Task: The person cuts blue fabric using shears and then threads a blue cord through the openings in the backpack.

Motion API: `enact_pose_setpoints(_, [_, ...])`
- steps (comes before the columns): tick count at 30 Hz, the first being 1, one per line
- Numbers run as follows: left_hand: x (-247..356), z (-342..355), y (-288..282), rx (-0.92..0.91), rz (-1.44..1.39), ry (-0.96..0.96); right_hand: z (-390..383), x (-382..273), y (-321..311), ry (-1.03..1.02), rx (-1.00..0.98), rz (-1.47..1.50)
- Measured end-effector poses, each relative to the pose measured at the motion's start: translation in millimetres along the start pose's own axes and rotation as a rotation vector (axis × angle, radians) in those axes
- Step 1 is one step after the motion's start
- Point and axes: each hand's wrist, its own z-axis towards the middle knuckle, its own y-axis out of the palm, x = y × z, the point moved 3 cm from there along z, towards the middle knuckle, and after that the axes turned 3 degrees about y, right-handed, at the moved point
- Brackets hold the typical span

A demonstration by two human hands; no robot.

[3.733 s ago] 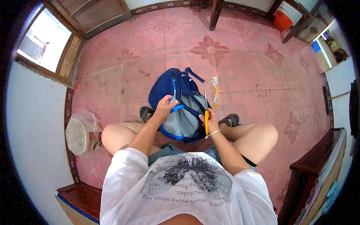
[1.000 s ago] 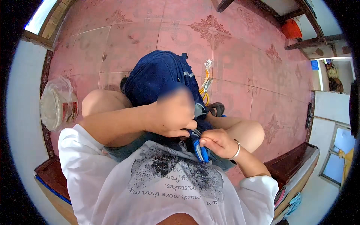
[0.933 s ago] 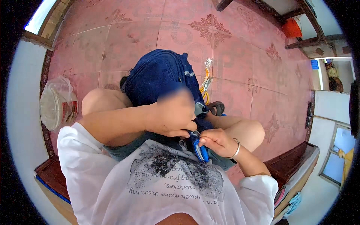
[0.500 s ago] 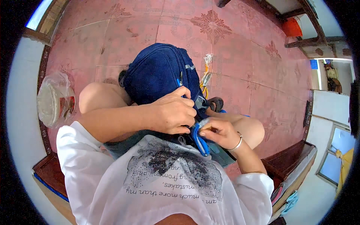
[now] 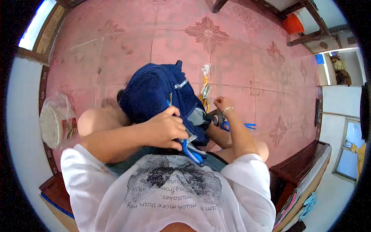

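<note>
A dark blue backpack rests in my lap, between my knees. My left hand is closed on the near edge of the backpack, where a bright blue trim strip with pale grey lining hangs loose towards my shirt. My right hand is held out beyond the bag's right side, fingers curled together. Whatever it may pinch is too small to make out. Just left of it on the floor lies a yellow-handled cutting tool with a bunch of white thread at its far end.
Blue pieces of unclear kind lie on the pink tiled floor by my right leg. A clear plastic bag with a round pale container stands at the left wall. Dark wooden furniture is at the right; an orange bucket sits far right.
My right hand has let go of the blue trim and moved away, forward and right, over the floor. The left hand still grips the bag, which appears lower and further left.
</note>
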Motion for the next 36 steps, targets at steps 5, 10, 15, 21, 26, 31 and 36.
enact_pose_setpoints(5, [-13.8, 5.5, 2.7, -0.134, -0.018, -0.063, 30.9, 44.4, 28.1, 0.223, 0.106, -0.036])
enact_pose_setpoints(10, [-48.5, -5.6, -11.9, -0.072, 0.0, -0.215, 46.0, 53.3, 76.8, 0.256, 0.007, -0.082])
enact_pose_setpoints(15, [-80.8, -19.3, -56.4, 0.14, -0.037, -0.424, 56.7, 55.6, 108.1, 0.403, -0.023, -0.166])
enact_pose_setpoints(21, [-98.0, -28.3, -99.1, 0.321, -0.01, -0.579, 63.5, 55.9, 119.6, 0.323, 0.119, 0.253])
enact_pose_setpoints(26, [-106.7, -31.6, -118.4, 0.568, 0.048, -0.778, 56.3, 52.9, 121.4, 0.575, 0.085, 0.017])
enact_pose_setpoints(31, [-109.0, -46.4, -112.4, 1.056, -0.422, -1.042, 39.9, 40.4, 120.2, 0.388, 0.289, 0.132])
enact_pose_setpoints(36, [-117.4, -50.8, -102.1, 1.244, -0.684, -1.018, 39.1, 36.2, 119.3, 0.455, 0.404, 0.491])
